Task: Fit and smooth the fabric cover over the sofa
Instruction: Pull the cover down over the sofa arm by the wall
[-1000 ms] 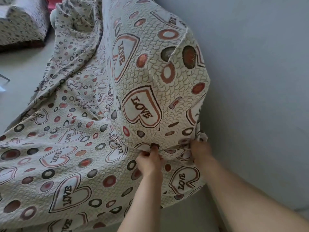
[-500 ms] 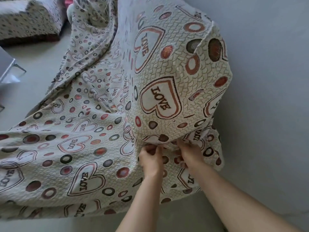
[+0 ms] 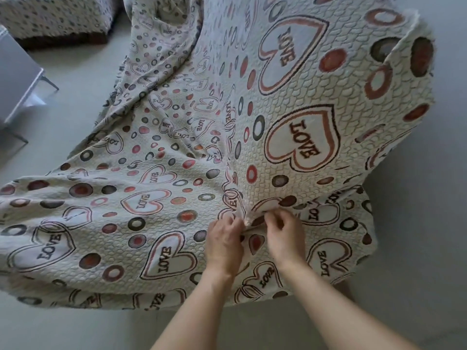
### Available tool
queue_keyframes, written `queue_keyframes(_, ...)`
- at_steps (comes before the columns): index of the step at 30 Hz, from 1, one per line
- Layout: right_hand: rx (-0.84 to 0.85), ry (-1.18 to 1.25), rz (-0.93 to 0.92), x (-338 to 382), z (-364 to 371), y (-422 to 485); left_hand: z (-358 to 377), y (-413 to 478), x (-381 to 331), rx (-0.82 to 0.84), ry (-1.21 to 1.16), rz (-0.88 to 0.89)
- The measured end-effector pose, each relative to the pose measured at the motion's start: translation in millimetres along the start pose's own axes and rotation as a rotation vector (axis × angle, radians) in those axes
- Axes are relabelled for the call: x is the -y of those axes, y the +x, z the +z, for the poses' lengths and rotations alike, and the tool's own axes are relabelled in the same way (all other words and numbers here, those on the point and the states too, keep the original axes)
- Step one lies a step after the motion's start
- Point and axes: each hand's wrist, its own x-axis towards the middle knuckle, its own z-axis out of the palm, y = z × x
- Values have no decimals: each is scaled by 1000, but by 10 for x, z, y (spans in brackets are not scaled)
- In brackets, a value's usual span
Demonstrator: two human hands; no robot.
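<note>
Head view: the quilted cream fabric cover (image 3: 290, 127), printed with "LOVE" hearts and red and dark rings, drapes in folds across most of the frame over a rounded bulge at upper right. At lower centre the left hand (image 3: 223, 245) and right hand (image 3: 285, 236) sit close together, each pinching a gathered fold of it. Grey floor (image 3: 75, 324) surrounds it.

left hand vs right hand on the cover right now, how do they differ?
The left hand shows its back, fingers curled away under a fold; the right hand shows bent fingertips pinching from above. The left hand sits lower and nearer the wide slack spread of the fabric cover; the right hand sits nearer the taut draped corner. Shared: both are bare and grip the same gathered pleat, almost touching.
</note>
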Motion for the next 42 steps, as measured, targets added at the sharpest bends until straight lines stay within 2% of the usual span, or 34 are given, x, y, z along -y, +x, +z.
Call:
queue_keyframes(3, -24, -361, -497, -110, 135, -202, -59, -18, 48, 125, 109, 91)
queue_keyframes(5, 19, -533, -662, -164, 196, -228, -106, 29, -2, 152, 84, 114)
queue_keyframes(9, 229, -854, -525, -284, 377, -192, -134, -8, 163, 234, -31, 139)
queue_keyframes(12, 344, -996, -482, -290, 386, -159, -111, 16, 163, 278, 19, 141)
queue_keyframes(15, 444, -1090, -433, -155, 323, -83, -102, 74, 75, 289, 85, 154)
queue_keyframes(18, 458, -1099, -418, -124, 285, -105, -82, 34, 93, 254, 103, 158)
queue_keyframes(21, 437, -1032, -465, -175, 179, -203, -22, -60, 108, 262, 73, 78)
queue_keyframes(25, 377, -1022, -467, -428, -182, -236, -8, -228, -56, 193, 54, 17)
queue_keyframes(29, 203, -1043, -359, -835, -869, -80, 134, -456, -426, 97, 13, 102)
queue_keyframes(33, -3, -978, -255, -1090, -1403, 137, 433, -588, -891, 91, -64, 181)
queue_keyframes(35, 36, -961, -198, -1135, -1510, 231, 603, -607, -1104, 136, -80, 205)
queue_keyframes(37, 80, -838, -147, -1229, -1534, 322, 745, -594, -1260, 188, -105, 172)
queue_keyframes(39, 46, -774, -205, -1383, -1503, 426, 857, -576, -1364, 173, -44, 143)
queue_keyframes(42, -17, -804, -426, -1528, -1485, 574, 984, -504, -1425, 86, 48, 181)
